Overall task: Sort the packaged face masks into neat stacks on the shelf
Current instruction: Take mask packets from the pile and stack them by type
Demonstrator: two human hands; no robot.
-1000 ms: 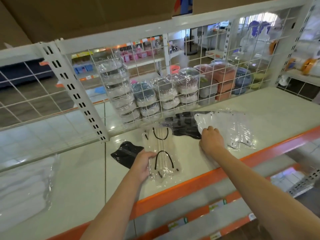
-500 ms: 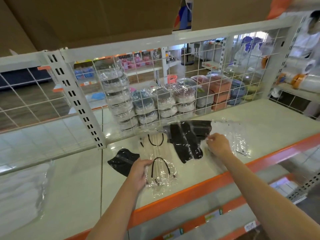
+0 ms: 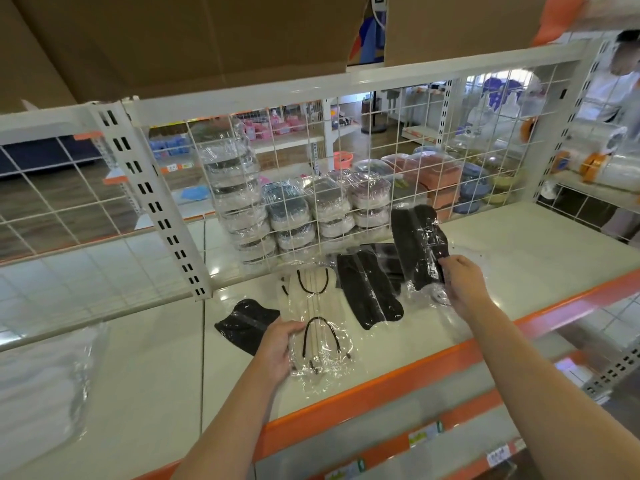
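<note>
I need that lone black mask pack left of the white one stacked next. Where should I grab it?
Pinch the black mask pack at its upper corner, coming from above and behind. It lies flat; the left hand covers its near right side, so fingers reach the far edge more easily.

Illumination is bright, even and diffuse; shadows on the shelf (image 3: pixel 519 258) are faint. Specular glare marks the plastic wrap of the white mask pack (image 3: pixel 318 327) and the stacked containers (image 3: pixel 301 216) behind the wire grid (image 3: pixel 346 174). Wide-angle distortion bows the shelf's rails. Far right of the grid, detail is blurred.
</note>
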